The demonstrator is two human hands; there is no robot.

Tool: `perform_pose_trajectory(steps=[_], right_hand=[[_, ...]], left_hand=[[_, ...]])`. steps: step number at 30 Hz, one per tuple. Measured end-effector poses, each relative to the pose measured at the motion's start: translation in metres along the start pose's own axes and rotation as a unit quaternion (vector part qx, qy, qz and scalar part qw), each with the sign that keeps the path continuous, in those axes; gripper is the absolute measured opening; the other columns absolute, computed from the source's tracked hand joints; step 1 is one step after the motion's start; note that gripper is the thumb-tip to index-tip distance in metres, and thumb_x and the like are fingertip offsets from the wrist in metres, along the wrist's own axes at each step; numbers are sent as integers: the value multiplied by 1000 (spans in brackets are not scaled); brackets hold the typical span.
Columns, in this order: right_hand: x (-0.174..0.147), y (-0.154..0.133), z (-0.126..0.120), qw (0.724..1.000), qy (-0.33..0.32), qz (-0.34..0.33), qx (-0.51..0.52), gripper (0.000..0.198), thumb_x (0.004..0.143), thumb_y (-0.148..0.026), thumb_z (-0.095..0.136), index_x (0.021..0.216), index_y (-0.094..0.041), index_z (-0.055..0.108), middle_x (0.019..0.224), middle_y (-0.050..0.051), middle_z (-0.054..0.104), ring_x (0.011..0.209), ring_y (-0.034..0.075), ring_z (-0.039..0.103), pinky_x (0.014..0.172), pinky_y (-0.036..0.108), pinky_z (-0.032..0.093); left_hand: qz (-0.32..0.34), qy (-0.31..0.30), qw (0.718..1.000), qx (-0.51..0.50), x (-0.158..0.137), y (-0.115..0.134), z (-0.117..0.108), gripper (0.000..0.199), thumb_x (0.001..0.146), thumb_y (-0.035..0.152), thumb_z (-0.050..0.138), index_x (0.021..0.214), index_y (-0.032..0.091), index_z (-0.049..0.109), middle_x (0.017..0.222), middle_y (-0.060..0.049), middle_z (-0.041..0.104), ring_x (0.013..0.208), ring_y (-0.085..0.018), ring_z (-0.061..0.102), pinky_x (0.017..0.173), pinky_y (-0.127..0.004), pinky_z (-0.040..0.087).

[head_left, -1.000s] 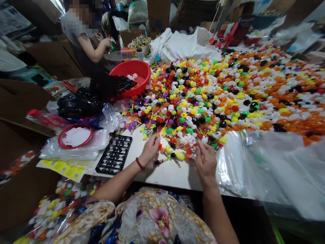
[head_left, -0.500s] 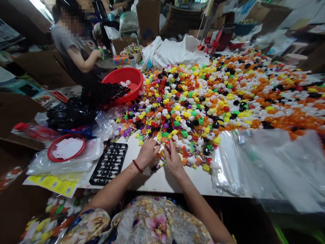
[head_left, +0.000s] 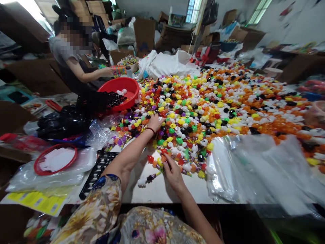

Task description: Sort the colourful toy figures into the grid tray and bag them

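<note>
A large heap of small plastic novelty toys (head_left: 188, 112) with white, orange, yellow, green, red and black heads, several on striped sticks, covers the table. Stretched out over the heap's near part is my left hand (head_left: 155, 124), a dark red bead bracelet at its wrist. Its thumb is apart from the fingers, and the fingertips are partly hidden among the toys. Closer to me, my right hand (head_left: 174, 172) is closed at the heap's front edge on a toy with an orange head (head_left: 164, 158). Left of it, a white-headed toy (head_left: 142, 182) lies on the white tabletop (head_left: 149, 195).
Clear plastic bags (head_left: 228, 173) lie on the right. To the left are a black plastic grid (head_left: 98, 169), a red basket (head_left: 38, 166) with white paper and yellow label sheets (head_left: 35, 201). Beyond stands a red basin (head_left: 133, 89), near a seated person (head_left: 73, 64).
My left hand has moved forward from beside the right hand into the heap. A white-headed toy now shows on the tabletop. The seated person's arm has stretched toward the colourful sticks.
</note>
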State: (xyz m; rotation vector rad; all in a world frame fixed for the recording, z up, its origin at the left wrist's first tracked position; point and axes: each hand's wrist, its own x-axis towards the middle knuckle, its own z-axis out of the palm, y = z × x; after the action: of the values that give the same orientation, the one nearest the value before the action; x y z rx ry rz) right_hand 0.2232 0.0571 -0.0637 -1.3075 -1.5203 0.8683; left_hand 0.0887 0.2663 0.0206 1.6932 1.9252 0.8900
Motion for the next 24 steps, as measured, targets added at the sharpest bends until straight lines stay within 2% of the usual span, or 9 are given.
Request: perform_pose_trajectory(steps=[4, 7, 9, 11, 13, 16, 19, 21, 24], right_hand=[[-6, -3, -11, 1000, -2, 22, 0, 42, 91, -41, 53, 127, -22, 67, 127, 10, 69, 118, 27, 64, 103, 44, 50], [-6, -5, -21, 999, 22, 34, 7, 41, 90, -42, 56, 123, -20, 69, 121, 11, 72, 111, 27, 67, 99, 44, 53], [-4, -8, -25, 999, 41, 20, 14, 39, 91, -42, 57, 119, -20, 71, 118, 11, 73, 108, 26, 69, 97, 43, 54], [-2, -12, -28, 998, 53, -10, 16, 35, 92, -42, 57, 115, -21, 73, 115, 11, 74, 106, 26, 69, 94, 41, 56], [1, -17, -29, 997, 56, -45, 11, 33, 93, -40, 57, 112, -21, 74, 109, 11, 75, 101, 24, 70, 90, 38, 57], [2, -24, -30, 994, 55, -97, -18, 29, 95, -36, 56, 111, -21, 75, 101, 10, 75, 93, 22, 71, 83, 35, 58], [1, -29, -30, 987, 47, -145, -59, 27, 96, -31, 54, 113, -21, 73, 97, 10, 75, 89, 21, 70, 81, 34, 58], [-1, -32, -30, 981, 45, -168, -83, 28, 97, -29, 52, 115, -20, 72, 96, 10, 75, 88, 21, 69, 80, 34, 58], [-5, -34, -33, 975, 54, -183, -117, 29, 99, -28, 50, 118, -20, 71, 97, 11, 74, 89, 21, 69, 80, 34, 58]], left_hand=[[12, -15, 1000, -10, 1, -2, 4, 20, 79, 19, 68, 97, 17, 60, 104, -11, 63, 105, -26, 61, 95, -35, 46], [-28, 28, 993, -107, -21, -11, 1, 26, 82, 25, 67, 102, 17, 53, 94, -6, 63, 88, -21, 65, 81, -34, 51], [-76, 30, 966, -246, -45, -18, -2, 31, 82, 33, 68, 102, 19, 49, 82, 0, 61, 68, -15, 63, 65, -28, 51], [-118, -22, 923, -366, -75, -24, -5, 31, 83, 41, 66, 98, 20, 49, 69, 4, 58, 52, -11, 57, 51, -23, 45], [-142, -88, 889, -426, -106, -27, -8, 36, 81, 51, 66, 88, 18, 53, 59, 6, 54, 42, -8, 50, 42, -20, 36], [-161, -138, 858, -468, -144, -28, -9, 49, 71, 63, 71, 72, 18, 52, 53, 6, 53, 39, -6, 46, 38, -18, 31], [-179, -148, 838, -494, -167, -24, -10, 56, 61, 68, 75, 69, 18, 51, 53, 6, 54, 40, -6, 46, 38, -18, 33], [-181, -156, 835, -495, -174, -21, -11, 59, 58, 71, 75, 69, 18, 51, 51, 6, 54, 39, -6, 46, 38, -18, 35], [-165, -162, 849, -475, -180, -16, -14, 59, 59, 73, 73, 68, 19, 49, 51, 7, 53, 37, -6, 44, 37, -19, 34]])
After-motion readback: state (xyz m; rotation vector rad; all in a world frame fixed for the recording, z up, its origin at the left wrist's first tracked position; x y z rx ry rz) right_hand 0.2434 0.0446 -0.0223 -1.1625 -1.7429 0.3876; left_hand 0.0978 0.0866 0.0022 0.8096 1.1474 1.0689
